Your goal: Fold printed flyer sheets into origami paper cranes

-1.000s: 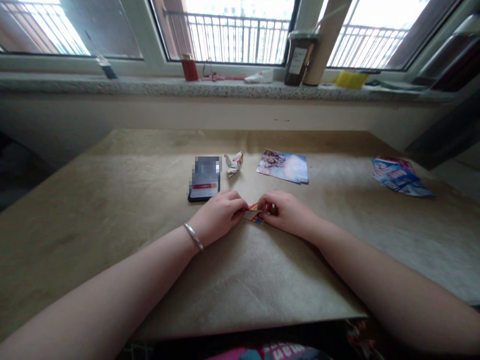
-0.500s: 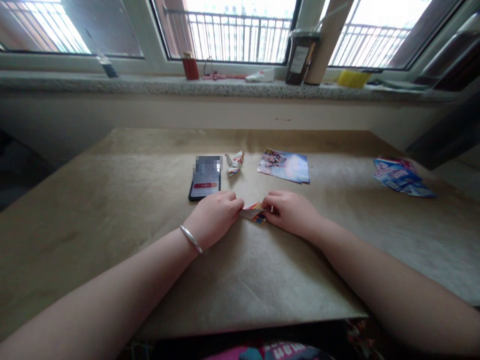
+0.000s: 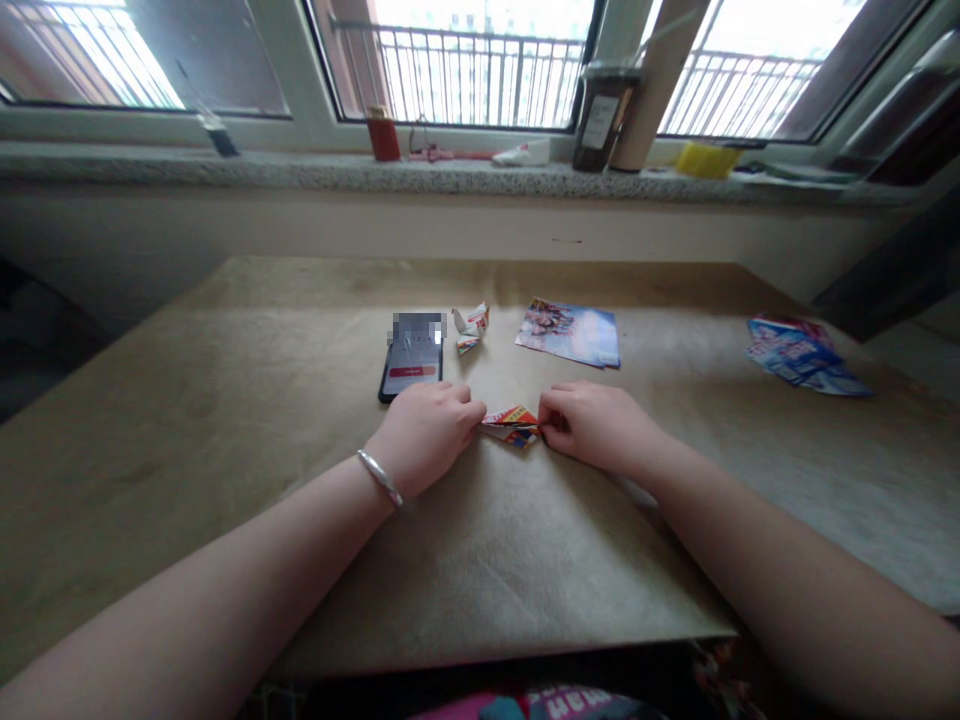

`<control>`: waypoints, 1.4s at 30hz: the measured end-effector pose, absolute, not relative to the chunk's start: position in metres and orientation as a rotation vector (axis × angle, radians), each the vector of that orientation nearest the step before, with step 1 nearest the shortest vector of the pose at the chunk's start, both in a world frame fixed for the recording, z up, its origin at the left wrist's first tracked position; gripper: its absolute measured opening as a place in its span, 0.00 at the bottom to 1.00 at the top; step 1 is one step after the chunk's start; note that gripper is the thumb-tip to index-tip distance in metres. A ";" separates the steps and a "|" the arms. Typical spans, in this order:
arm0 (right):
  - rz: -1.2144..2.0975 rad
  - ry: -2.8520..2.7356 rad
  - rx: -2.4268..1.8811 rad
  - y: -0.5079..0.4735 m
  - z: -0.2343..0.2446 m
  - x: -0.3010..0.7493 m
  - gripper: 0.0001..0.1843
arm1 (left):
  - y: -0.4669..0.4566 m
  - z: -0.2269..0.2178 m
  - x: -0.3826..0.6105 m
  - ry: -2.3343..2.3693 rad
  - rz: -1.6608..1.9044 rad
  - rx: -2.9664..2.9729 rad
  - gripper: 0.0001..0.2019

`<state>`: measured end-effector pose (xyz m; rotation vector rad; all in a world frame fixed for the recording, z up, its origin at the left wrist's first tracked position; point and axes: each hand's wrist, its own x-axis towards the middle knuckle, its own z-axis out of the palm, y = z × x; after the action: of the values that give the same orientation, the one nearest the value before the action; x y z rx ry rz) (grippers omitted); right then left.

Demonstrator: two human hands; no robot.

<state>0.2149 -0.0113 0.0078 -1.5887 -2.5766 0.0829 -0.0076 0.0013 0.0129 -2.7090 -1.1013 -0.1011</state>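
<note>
A small folded piece of coloured paper (image 3: 511, 424) lies on the brown paper-covered table (image 3: 225, 400) between my hands. My left hand (image 3: 427, 432), with a silver bracelet on the wrist, pinches its left end with curled fingers. My right hand (image 3: 592, 422) pinches its right end, fingers closed. A dark phone (image 3: 412, 364) with a lit screen lies just beyond my left hand. A finished folded paper figure (image 3: 471, 327) stands behind it.
A stack of printed colour sheets (image 3: 570, 332) lies behind my right hand, and another pile (image 3: 801, 355) at the far right. The window sill (image 3: 300, 172) holds a red cup (image 3: 383, 137), a dark jar (image 3: 598, 115) and a yellow item (image 3: 703, 158).
My right hand has slid a little to the right along the folded paper, so more of the paper shows between the hands. My left hand has stayed in place.
</note>
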 end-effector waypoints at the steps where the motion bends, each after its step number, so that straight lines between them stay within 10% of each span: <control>1: 0.096 -2.574 -1.607 -0.011 0.009 0.215 0.04 | 0.001 0.013 -0.007 -1.107 -0.095 -2.706 0.07; 42: 0.190 -2.509 -1.279 -0.013 -0.003 0.202 0.06 | -0.003 0.004 0.002 -1.127 -0.329 -2.925 0.07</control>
<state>0.2016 -0.0127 -0.0031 -1.2788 -2.5086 0.1898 0.0025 -0.0027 0.0042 -2.9248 -1.1266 -0.3288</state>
